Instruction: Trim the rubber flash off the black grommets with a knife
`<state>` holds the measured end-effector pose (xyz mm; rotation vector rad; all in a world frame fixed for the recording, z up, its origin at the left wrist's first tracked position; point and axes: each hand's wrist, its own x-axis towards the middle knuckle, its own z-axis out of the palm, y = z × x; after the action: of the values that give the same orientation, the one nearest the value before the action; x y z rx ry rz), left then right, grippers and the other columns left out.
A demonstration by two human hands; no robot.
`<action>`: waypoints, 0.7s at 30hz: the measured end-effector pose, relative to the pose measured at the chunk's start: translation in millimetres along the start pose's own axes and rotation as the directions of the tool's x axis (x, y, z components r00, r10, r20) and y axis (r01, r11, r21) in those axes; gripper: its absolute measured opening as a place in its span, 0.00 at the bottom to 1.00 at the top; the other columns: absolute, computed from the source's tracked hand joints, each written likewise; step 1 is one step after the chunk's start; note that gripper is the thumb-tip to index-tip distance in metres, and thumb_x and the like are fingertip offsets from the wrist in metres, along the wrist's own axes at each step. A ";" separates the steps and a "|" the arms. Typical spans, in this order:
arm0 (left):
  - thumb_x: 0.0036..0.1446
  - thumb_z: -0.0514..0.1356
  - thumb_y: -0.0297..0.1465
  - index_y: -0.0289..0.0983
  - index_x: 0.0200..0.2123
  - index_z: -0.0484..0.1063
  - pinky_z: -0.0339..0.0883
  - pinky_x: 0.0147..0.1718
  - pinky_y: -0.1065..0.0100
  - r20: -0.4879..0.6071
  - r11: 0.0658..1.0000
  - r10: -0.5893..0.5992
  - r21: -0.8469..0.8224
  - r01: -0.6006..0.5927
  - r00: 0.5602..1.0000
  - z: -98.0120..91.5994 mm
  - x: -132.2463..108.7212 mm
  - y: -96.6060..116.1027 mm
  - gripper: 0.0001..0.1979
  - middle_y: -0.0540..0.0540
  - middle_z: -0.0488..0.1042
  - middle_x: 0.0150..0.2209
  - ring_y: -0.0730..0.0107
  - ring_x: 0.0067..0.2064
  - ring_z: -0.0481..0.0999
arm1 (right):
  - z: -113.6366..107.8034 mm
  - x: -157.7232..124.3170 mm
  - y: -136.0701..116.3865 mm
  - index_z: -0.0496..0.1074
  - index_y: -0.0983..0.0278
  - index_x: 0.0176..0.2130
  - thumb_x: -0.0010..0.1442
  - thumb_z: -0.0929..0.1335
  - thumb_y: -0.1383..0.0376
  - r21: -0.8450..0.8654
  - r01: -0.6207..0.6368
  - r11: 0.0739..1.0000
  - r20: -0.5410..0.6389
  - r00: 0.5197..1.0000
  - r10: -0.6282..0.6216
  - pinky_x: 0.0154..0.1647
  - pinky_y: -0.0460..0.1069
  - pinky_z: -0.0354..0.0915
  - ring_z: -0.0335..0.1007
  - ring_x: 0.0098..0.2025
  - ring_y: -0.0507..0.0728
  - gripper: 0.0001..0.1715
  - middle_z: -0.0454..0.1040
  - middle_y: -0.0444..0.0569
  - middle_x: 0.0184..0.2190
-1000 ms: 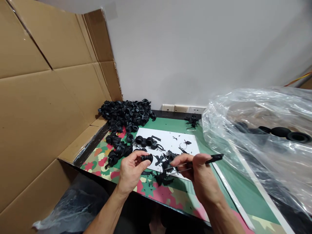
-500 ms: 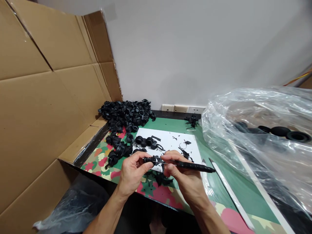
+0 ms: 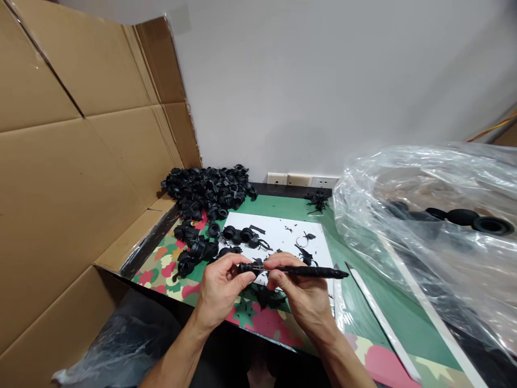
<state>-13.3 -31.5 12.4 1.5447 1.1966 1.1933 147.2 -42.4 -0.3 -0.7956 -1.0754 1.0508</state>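
Note:
My left hand [image 3: 221,285] pinches a small ribbed black rubber piece [image 3: 243,268] between thumb and fingers. My right hand [image 3: 307,293] is closed on a slim tool with a black wrapped handle [image 3: 313,271], and the tool's thin metal end [image 3: 260,268] reaches the rubber piece. Whether that end is a blade or tweezer tips I cannot tell. Both hands are held over the front edge of a white sheet [image 3: 278,222]. Several black rubber parts [image 3: 242,235] and trimmed scraps [image 3: 306,254] lie on the sheet, and more scraps [image 3: 266,296] sit below my hands.
A heap of black rubber parts [image 3: 210,186] fills the back left, beside a cardboard wall [image 3: 100,156]. At right lies a clear plastic bag [image 3: 424,178] with black round parts inside. White strips [image 3: 383,323] rest on the green mat [image 3: 363,258]. A small scrap pile [image 3: 318,200] sits near the wall sockets.
The right hand and tool have shifted slightly left, closer to the left hand, and the handle lies more level. The left hand keeps its pinch on the rubber piece.

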 end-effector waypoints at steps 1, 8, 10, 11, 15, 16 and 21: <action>0.48 0.66 0.31 0.35 0.33 0.78 0.66 0.29 0.72 0.002 1.000 0.006 0.004 -0.006 1.000 0.5 -0.1 0.3 0.07 0.47 0.74 0.30 0.71 0.29 0.71 | -0.3 0.1 0.1 0.77 0.63 0.30 0.52 0.73 0.56 -0.002 0.003 1.000 0.004 1.000 -0.003 0.22 0.48 0.67 0.66 0.20 0.50 0.12 0.72 0.47 0.29; 0.49 0.65 0.29 0.36 0.32 0.78 0.66 0.28 0.72 0.010 0.995 0.071 0.067 -0.072 0.997 3.2 -1.5 3.5 0.06 0.46 0.75 0.31 0.71 0.30 0.72 | 1.4 1.7 -2.2 0.76 0.64 0.28 0.51 0.73 0.55 -0.004 -0.093 0.996 -0.019 0.995 0.093 0.25 0.48 0.65 0.67 0.21 0.52 0.14 0.73 0.46 0.25; 0.48 0.65 0.29 0.36 0.33 0.78 0.67 0.29 0.72 -0.009 0.986 0.109 0.126 -0.107 0.994 1.0 0.7 2.4 0.06 0.46 0.76 0.32 0.70 0.31 0.73 | 2.2 1.3 -4.7 0.74 0.65 0.26 0.49 0.74 0.52 0.078 -0.231 0.970 -0.030 0.972 0.234 0.23 0.47 0.62 0.64 0.19 0.52 0.18 0.70 0.44 0.16; 0.48 0.65 0.29 0.36 0.32 0.78 0.66 0.29 0.72 -0.033 0.981 0.125 0.153 -0.118 0.992 -0.6 2.5 1.5 0.06 0.46 0.76 0.32 0.70 0.31 0.73 | 2.0 0.4 -5.8 0.73 0.66 0.25 0.48 0.74 0.51 0.143 -0.321 0.936 0.009 0.946 0.323 0.22 0.47 0.60 0.61 0.18 0.51 0.20 0.66 0.43 0.13; 0.46 0.66 0.29 0.35 0.31 0.78 0.63 0.23 0.74 -0.119 0.990 0.079 0.128 -0.064 0.990 -7.1 9.5 -2.1 0.06 0.49 0.74 0.26 0.74 0.24 0.68 | -2.3 -6.2 -6.6 0.72 0.68 0.23 0.47 0.75 0.50 0.303 -0.573 0.762 0.257 0.819 0.513 0.21 0.46 0.56 0.55 0.15 0.49 0.23 0.62 0.41 0.10; 0.45 0.66 0.29 0.35 0.30 0.78 0.62 0.22 0.74 -0.118 0.994 0.056 0.101 -0.044 0.991 -7.6 10.1 -2.4 0.07 0.49 0.74 0.25 0.75 0.23 0.66 | -3.6 -7.5 -5.5 0.72 0.68 0.24 0.47 0.75 0.50 0.315 -0.568 0.761 0.233 0.823 0.518 0.21 0.46 0.55 0.55 0.16 0.49 0.23 0.63 0.41 0.10; 0.45 0.66 0.30 0.35 0.29 0.78 0.62 0.22 0.74 -0.093 0.997 0.041 0.069 -0.035 0.995 -3.8 6.4 1.0 0.06 0.48 0.75 0.25 0.75 0.23 0.67 | -4.7 -8.2 0.1 0.74 0.66 0.32 0.48 0.75 0.52 0.287 -0.372 0.883 -0.089 0.907 0.411 0.24 0.46 0.57 0.60 0.19 0.50 0.21 0.67 0.41 0.14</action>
<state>-16.2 -25.3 15.4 1.5817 1.2857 1.2747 150.7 -50.3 -4.3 -0.8784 -0.6383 1.4219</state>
